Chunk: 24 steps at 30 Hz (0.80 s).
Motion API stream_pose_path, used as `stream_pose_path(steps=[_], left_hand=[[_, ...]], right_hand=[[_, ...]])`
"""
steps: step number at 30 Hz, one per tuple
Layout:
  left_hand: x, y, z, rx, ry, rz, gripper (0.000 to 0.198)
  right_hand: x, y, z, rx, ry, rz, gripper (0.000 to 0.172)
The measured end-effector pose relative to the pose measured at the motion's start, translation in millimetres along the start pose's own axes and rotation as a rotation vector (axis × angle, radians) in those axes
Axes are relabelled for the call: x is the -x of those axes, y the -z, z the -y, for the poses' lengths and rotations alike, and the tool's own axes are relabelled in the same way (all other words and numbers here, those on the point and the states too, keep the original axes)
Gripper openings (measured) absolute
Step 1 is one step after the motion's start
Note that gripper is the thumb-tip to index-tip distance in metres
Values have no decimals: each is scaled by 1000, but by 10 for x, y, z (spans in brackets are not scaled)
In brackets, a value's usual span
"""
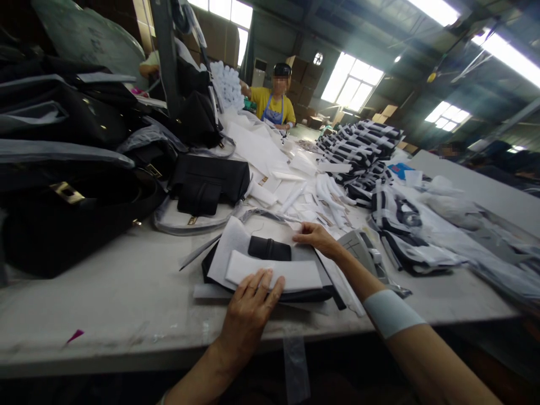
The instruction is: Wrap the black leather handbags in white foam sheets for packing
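Observation:
A black handbag (270,248) lies on the table in front of me, its flap showing between pieces of white packing. A folded white foam strip (274,272) covers its lower front. My left hand (253,301) rests with fingers spread flat on this strip. At the bag's upper right, my right hand (315,237) pinches what looks like the edge of a thin white sheet (294,225), beside the plastic-wrapped strap (268,212). Exactly where sheet and strap part under the fingertips is hard to see. Another white foam sheet (225,253) stands up along the bag's left side.
Black handbags (76,225) crowd the left, one lying flat (234,177) just beyond mine. Loose white sheets (257,146) cover the middle. Stacked wrapped bags (363,146) stand at the back right. A person in a yellow shirt (287,107) is across the table (105,304).

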<state>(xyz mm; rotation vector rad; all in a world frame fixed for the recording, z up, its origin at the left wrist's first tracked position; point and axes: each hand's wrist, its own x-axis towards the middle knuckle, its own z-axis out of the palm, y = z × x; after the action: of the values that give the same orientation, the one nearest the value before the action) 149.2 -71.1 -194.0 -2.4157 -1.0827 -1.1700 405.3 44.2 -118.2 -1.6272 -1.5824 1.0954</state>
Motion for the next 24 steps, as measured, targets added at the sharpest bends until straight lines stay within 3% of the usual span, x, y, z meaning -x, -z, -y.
stream_pose_path(steps=[4, 6, 10, 16, 20, 24], left_hand=[[-16, 54, 1, -5, -11, 64, 41], [-21, 71, 6, -12, -26, 79, 41], [-18, 84, 11, -32, -41, 82, 43], [-5, 82, 19, -40, -19, 88, 44], [-9, 64, 35, -52, 2, 60, 44], [-18, 60, 35, -49, 10, 81, 44]], right_hand=[[265, 84, 23, -18, 42, -38, 42], [286, 99, 59, 172, 21, -27, 41], [53, 3, 208, 597, -90, 114, 41], [-298, -242, 372, 819, -110, 192, 28], [-303, -209, 312, 929, -125, 256, 22], [-294, -127, 187, 990, -198, 193, 27]])
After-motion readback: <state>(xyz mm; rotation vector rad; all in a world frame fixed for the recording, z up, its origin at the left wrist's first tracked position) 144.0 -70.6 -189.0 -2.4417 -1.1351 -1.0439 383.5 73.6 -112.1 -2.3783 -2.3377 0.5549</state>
